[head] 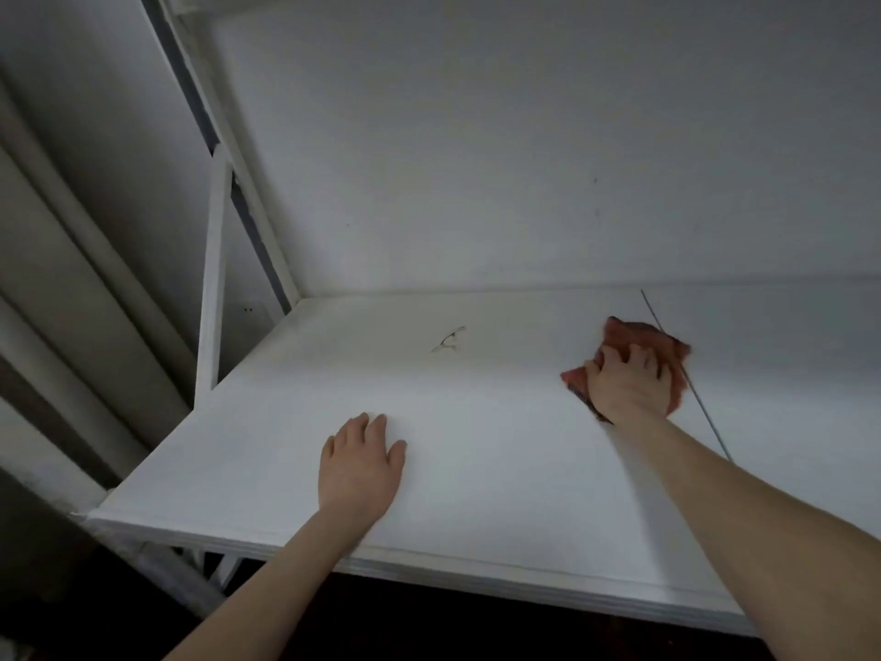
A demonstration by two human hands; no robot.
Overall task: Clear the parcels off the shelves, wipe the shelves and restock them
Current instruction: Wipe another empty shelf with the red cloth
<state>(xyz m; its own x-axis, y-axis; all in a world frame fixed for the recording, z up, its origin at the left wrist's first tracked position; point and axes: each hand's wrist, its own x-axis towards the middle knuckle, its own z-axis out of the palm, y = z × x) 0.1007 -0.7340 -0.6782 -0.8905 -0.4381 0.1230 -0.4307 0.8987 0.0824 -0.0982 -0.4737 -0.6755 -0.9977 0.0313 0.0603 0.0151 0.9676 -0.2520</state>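
Shelf wiping in progress; no parcels in view.

Right hand point(628, 384) grips a red cloth point(634, 341) bunched on the bare white shelf point(267, 450); left hand point(361, 462) rests flat, fingers together. Next, likely: sweep cloth left across the scuff mark point(449, 339).

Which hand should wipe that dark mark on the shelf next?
Probably the right hand: it grips the red cloth on the shelf, right of the mark. The left hand lies flat, holding nothing.
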